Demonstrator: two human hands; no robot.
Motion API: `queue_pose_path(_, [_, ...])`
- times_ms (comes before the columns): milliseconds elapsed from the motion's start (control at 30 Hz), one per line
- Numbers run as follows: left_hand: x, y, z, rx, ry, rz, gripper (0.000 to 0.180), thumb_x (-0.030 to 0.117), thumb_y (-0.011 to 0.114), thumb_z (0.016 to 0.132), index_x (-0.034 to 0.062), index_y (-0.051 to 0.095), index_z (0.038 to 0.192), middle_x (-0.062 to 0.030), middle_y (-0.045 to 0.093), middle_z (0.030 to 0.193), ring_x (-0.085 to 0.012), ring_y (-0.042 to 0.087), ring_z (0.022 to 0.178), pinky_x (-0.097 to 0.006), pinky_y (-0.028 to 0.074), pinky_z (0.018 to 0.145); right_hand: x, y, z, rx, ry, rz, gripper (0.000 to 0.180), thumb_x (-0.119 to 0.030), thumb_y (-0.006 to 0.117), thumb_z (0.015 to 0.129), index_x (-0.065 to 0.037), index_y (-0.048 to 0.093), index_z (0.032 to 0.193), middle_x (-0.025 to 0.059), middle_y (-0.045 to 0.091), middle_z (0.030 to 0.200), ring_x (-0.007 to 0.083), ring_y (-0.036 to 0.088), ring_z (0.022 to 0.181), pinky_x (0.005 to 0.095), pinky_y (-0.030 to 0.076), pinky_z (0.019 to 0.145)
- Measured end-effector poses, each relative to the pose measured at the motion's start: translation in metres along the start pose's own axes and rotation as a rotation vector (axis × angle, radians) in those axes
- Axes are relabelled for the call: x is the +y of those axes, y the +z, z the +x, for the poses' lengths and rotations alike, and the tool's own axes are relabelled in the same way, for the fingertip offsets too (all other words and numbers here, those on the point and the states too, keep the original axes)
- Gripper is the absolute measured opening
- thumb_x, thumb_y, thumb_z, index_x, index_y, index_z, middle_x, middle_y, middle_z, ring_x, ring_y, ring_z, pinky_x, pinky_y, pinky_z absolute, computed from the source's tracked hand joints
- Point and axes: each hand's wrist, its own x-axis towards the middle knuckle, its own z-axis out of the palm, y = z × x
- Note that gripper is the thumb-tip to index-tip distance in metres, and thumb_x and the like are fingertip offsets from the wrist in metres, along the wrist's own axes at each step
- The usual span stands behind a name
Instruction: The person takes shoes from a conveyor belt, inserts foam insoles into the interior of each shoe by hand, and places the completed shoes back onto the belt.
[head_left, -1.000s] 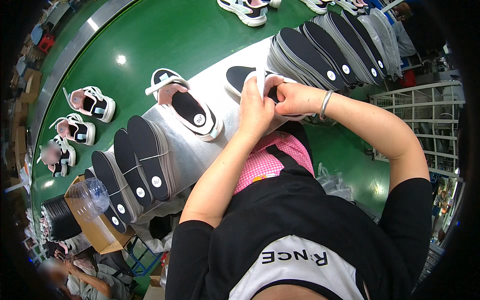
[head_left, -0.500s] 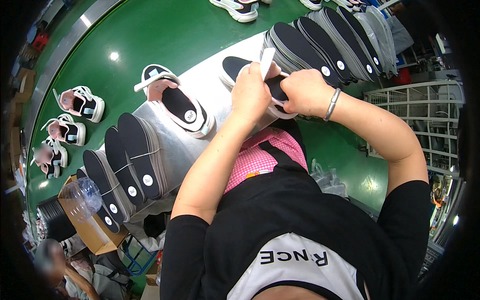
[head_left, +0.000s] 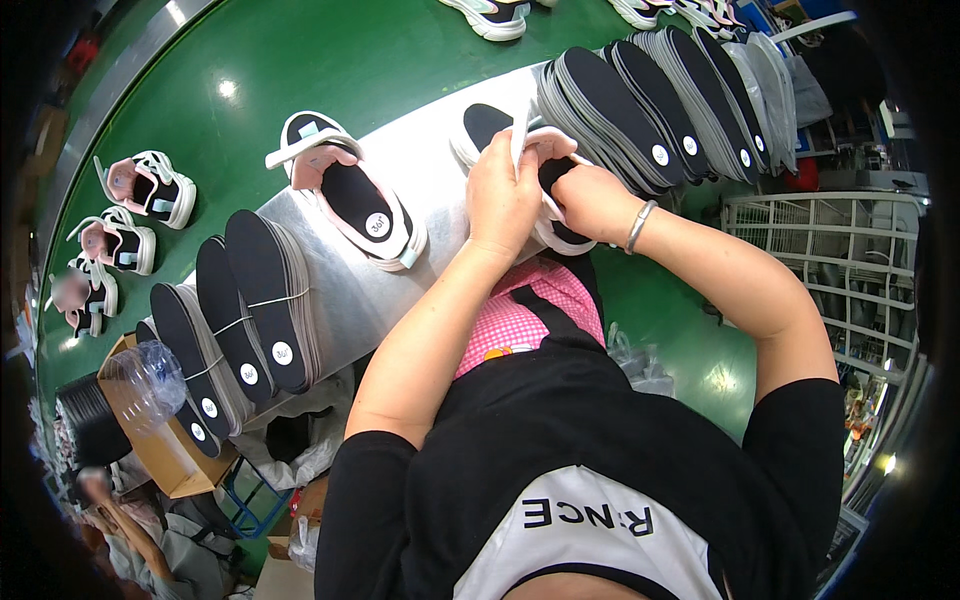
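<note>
A black, white and pink sneaker lies on the table's near edge, toe pointing away to the left. My left hand is closed on its upright tongue and white strap. My right hand is curled, with its fingertips inside the shoe opening near the heel; what they hold, if anything, is hidden. Further left stands a matching sneaker with its tongue folded back. Inside it lies a black insole with a round white label.
Stacks of black insoles stand on the right, beside clear plastic bags. Tied insole bundles lie at the left, near a cardboard box. Finished-looking sneakers sit on the green surface. A white wire rack stands right.
My right hand has moved from the heel rim further into the shoe opening. My left hand still grips the tongue. The whole view has shifted slightly.
</note>
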Motion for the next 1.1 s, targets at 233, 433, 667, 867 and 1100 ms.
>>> queue_pose_path(233, [-0.012, 0.0, 0.003, -0.025, 0.01, 0.088, 0.022, 0.016, 0.05, 0.082, 0.0008, 0.053, 0.097, -0.0183, 0.06, 0.088, -0.0345, 0.057, 0.084, -0.04, 0.044, 0.074, 0.003, -0.005, 0.021, -0.381, -0.059, -0.026, 0.017, -0.013, 0.053, 0.072, 0.0, 0.064, 0.075, 0.0186, 0.063, 0.077, 0.0305, 0.061, 0.074, 0.0383, 0.048, 0.07])
queue_pose_path(433, [-0.021, 0.004, 0.004, 0.048, 0.116, 0.156, 0.019, 0.012, 0.051, 0.082, 0.0009, 0.055, 0.097, -0.0185, 0.061, 0.087, -0.0308, 0.06, 0.08, -0.035, 0.045, 0.071, -0.004, 0.002, 0.024, -0.273, 0.104, -0.045, 0.019, -0.011, 0.051, 0.075, -0.003, 0.065, 0.083, 0.0159, 0.063, 0.086, 0.026, 0.062, 0.082, 0.0357, 0.048, 0.074])
queue_pose_path(667, [-0.013, 0.002, 0.006, -0.031, 0.124, 0.174, 0.019, 0.012, 0.051, 0.08, 0.0009, 0.054, 0.096, -0.0188, 0.059, 0.087, -0.0345, 0.057, 0.083, -0.039, 0.044, 0.073, 0.002, 0.008, 0.022, -0.194, 0.067, -0.217, 0.022, -0.021, 0.049, 0.078, -0.006, 0.065, 0.083, 0.0114, 0.064, 0.087, 0.0254, 0.061, 0.084, 0.0358, 0.048, 0.074])
queue_pose_path(867, [-0.013, 0.002, 0.005, -0.022, 0.129, 0.252, 0.023, 0.01, 0.052, 0.077, 0.0001, 0.052, 0.097, -0.0187, 0.058, 0.09, -0.0357, 0.055, 0.086, -0.042, 0.043, 0.074, 0.005, -0.022, -0.009, -0.256, -0.109, -0.05, 0.021, -0.02, 0.05, 0.074, -0.004, 0.062, 0.078, 0.0135, 0.062, 0.075, 0.0277, 0.06, 0.076, 0.0407, 0.041, 0.077])
queue_pose_path(1100, [-0.006, 0.003, 0.007, -0.074, 0.037, 0.246, 0.021, 0.005, 0.047, 0.076, 0.0002, 0.053, 0.096, -0.0172, 0.059, 0.089, -0.0349, 0.056, 0.085, -0.041, 0.044, 0.073, 0.014, -0.006, -0.021, -0.317, -0.195, -0.061, 0.02, -0.016, 0.051, 0.071, -0.001, 0.058, 0.082, 0.0156, 0.06, 0.068, 0.031, 0.059, 0.076, 0.0446, 0.023, 0.096])
